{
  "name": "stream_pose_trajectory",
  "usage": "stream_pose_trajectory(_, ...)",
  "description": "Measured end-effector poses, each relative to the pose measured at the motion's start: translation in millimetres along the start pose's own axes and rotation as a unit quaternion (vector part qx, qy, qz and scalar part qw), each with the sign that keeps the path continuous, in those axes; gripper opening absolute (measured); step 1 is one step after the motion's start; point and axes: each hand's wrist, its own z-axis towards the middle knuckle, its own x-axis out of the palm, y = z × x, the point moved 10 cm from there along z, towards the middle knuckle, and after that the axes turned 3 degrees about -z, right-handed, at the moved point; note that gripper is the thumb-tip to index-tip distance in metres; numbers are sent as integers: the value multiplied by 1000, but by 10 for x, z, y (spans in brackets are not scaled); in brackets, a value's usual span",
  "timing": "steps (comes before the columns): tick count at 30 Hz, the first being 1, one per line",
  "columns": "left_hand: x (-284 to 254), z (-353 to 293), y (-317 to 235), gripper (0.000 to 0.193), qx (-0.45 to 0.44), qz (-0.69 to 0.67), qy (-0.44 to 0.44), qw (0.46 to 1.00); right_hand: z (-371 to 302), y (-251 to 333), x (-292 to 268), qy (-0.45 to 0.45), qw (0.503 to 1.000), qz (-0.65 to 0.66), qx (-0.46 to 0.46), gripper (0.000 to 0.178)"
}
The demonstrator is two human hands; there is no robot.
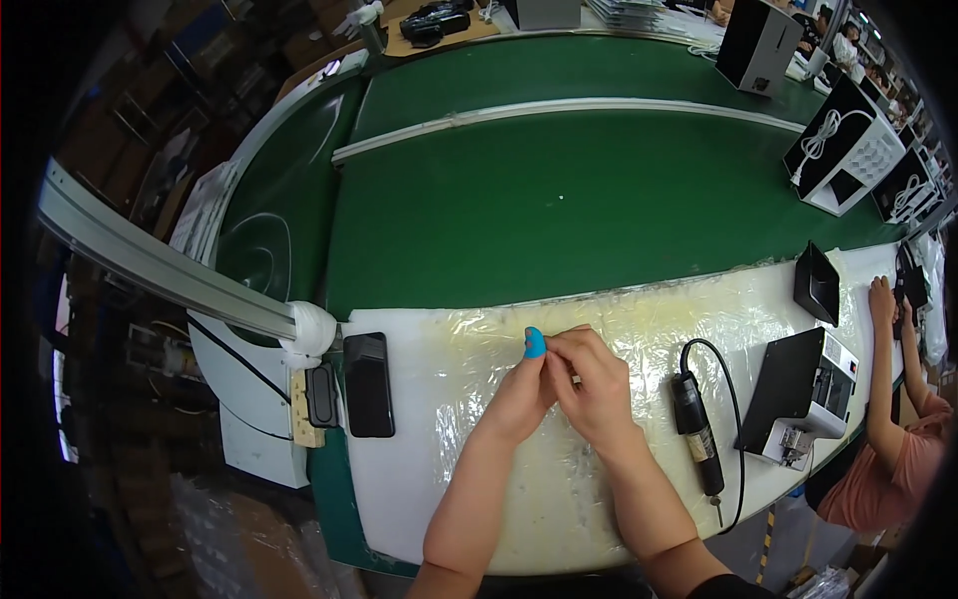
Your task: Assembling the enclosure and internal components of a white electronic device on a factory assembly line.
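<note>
Over the middle of the film-covered white foam mat (399, 499), my two hands meet at the fingertips. My left hand (521, 397) has a bright blue finger cover (535, 342) on one digit, and its fingers are closed. My right hand (597, 387) is closed in a pinch close beside the blue cover. Anything between the fingertips is too small or hidden to make out. To the right of my right hand lies a black electric screwdriver (701, 434), its bit pointing toward me and its cord looping round. A black smartphone (368, 384) rests left of my hands.
Beyond the mat runs a green conveyor belt (559, 220) with a metal rail. A boxy black-and-white appliance (783, 394) and a black tray (817, 285) stand at right. Further units (843, 150) sit on the belt. A co-worker's arm (880, 379) reaches in at far right. A metal post (170, 260) crosses the left.
</note>
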Motion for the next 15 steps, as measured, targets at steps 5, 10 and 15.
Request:
stream_pose_trajectory(5, 91, -7, -68, 62, -20, -11, 1, 1000, 4, -4, -4, 29, 998, -56, 5, 13)
stream_pose_trajectory(10, 69, -27, -16, 53, -37, -50, -44, 997, -34, -128, 20, -4, 998, -41, 38, 8)
stream_pose_trajectory(15, -78, -19, -11, 40, -9, -30, -102, 994, -84, -299, 49, -10, 996, -56, 70, 6)
